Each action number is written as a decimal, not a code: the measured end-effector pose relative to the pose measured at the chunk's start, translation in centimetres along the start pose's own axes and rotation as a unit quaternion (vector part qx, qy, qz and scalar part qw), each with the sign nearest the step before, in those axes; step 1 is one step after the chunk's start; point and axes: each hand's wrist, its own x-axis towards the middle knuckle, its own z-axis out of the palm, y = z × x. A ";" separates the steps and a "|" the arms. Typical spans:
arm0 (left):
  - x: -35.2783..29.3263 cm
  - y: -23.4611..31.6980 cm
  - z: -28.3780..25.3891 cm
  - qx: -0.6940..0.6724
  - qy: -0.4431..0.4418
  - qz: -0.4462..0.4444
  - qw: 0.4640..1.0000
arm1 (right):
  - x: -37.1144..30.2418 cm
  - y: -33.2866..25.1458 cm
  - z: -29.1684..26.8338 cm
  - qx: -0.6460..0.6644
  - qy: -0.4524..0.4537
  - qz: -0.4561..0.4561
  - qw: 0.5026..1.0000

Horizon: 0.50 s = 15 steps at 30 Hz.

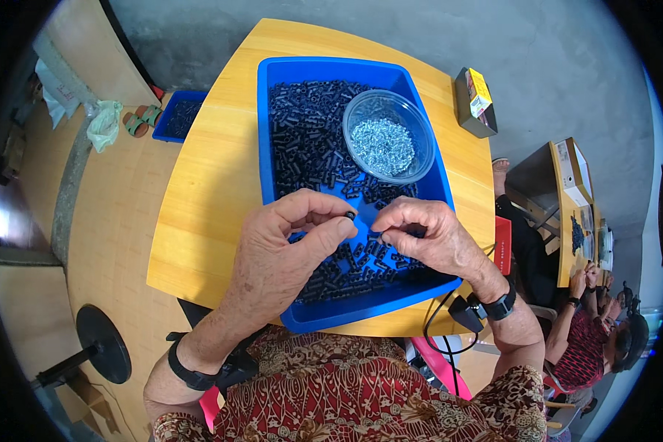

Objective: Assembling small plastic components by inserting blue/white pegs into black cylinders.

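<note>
Left hand (287,243) pinches one small black part (350,215) over the blue tray (269,132); right hand (427,236) is closed, fingertips together, contents unclear. Tray remains heaped with black parts (309,140) and the bowl (388,136) holds plenty of screws (383,146), so much work looks left.

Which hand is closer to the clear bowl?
Right. The right hand sits just below the clear bowl, slightly right of it; the left hand is lower left, farther off.
</note>
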 end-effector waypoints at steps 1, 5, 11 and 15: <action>0.0 0.0 0.0 0.000 0.000 0.000 1.000 | -0.1 -0.2 0.1 0.000 0.000 0.000 1.000; 0.0 0.0 0.0 0.004 -0.004 0.003 1.000 | -0.4 -0.3 0.3 0.019 -0.006 -0.006 1.000; 0.0 0.1 0.0 0.012 -0.004 0.005 1.000 | -0.3 -0.2 0.2 0.014 -0.015 -0.042 0.999; 0.1 0.0 0.0 0.018 -0.006 0.015 1.000 | -0.7 0.1 0.4 0.105 -0.001 0.003 0.994</action>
